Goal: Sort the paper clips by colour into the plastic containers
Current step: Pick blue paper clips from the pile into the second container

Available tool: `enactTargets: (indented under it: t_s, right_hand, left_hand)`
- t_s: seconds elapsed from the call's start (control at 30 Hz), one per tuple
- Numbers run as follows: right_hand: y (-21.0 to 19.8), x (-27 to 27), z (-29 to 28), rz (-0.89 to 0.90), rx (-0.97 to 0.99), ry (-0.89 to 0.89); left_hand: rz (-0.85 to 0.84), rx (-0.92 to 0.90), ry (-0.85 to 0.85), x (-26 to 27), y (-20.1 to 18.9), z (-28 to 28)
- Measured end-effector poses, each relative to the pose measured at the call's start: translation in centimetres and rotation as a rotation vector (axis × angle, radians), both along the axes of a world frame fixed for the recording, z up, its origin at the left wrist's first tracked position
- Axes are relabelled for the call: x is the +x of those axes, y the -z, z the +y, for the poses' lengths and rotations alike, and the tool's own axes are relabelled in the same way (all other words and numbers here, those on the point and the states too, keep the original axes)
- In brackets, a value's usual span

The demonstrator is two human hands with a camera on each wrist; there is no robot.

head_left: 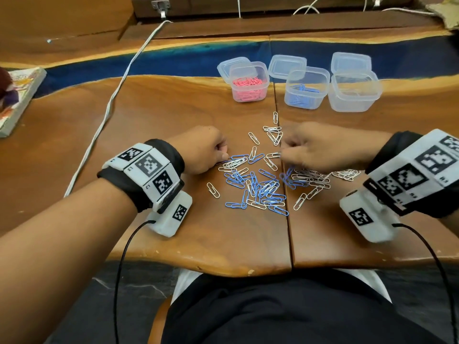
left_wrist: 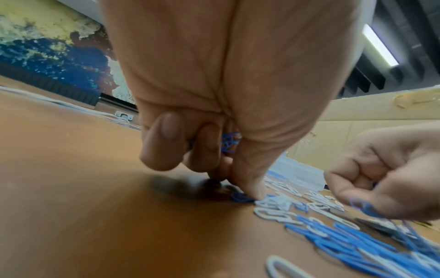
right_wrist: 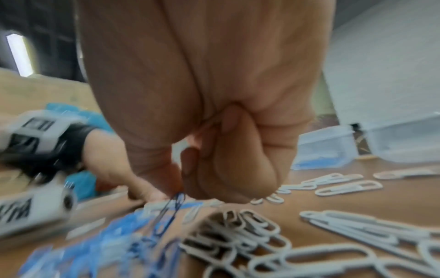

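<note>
A heap of blue paper clips (head_left: 258,189) mixed with white paper clips (head_left: 313,181) lies mid-table. My left hand (head_left: 218,155) sits at the heap's left edge, fingers curled round a bunch of blue clips (left_wrist: 229,142), thumb tip pressing a blue clip (left_wrist: 241,197) on the wood. My right hand (head_left: 285,155) is at the heap's right, fingers curled, pinching blue clips (right_wrist: 173,206) that dangle below it. Behind stand three clear tubs: one with pink clips (head_left: 248,81), one with blue clips (head_left: 306,88), one with a few white clips (head_left: 354,91).
Three lids (head_left: 286,67) lean behind the tubs. A white cable (head_left: 111,103) runs diagonally across the left of the wooden table (head_left: 161,115). A book (head_left: 17,98) lies at the far left. The table's front edge (head_left: 223,268) is near my lap.
</note>
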State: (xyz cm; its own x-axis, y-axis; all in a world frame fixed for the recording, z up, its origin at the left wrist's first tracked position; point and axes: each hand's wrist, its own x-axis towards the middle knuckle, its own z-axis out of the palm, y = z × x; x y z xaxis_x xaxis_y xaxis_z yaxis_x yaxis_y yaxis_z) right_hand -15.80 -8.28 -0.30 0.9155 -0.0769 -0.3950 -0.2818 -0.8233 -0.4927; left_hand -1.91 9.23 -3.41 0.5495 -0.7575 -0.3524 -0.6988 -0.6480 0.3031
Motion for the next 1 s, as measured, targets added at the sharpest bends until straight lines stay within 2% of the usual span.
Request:
enactTargets:
  t_s: [0.07,0.13,0.23,0.33,0.47,0.57,0.77,1.0]
  right_hand:
    - [-0.3,-0.5,-0.5,0.026,0.235,0.142]
    - [-0.5,-1.0,-0.7,0.042,0.374,0.21]
    - [-0.3,-1.3,-0.8,0.016,0.501,0.261]
    - [0.4,-1.2,-1.1,-0.034,0.615,0.365]
    - [0.9,-1.4,-1.3,0.015,0.811,0.448]
    - [1.1,-1.9,-1.3,0.003,0.919,0.493]
    - [1.2,-2.1,-1.2,0.057,1.25,0.65]
    - [0.7,-2.1,-0.3,0.154,1.553,0.739]
  left_hand:
    - [-0.025,-0.005,-0.002,-0.2,0.1,0.1]
    - [-0.042,-0.048,-0.005,-0.3,0.0,0.2]
    - [-0.066,-0.086,-0.003,-0.2,-0.2,0.3]
    - [-0.08,-0.024,0.011,0.0,-0.3,0.2]
    - [-0.144,0.105,0.043,-0.6,0.0,-0.1]
    - [-0.179,0.106,0.065,-0.9,0.2,0.1]
    - [-0.113,0.001,0.045,-0.5,-0.7,0.6]
    - [-0.101,0.079,0.054,-0.5,-0.9,0.2]
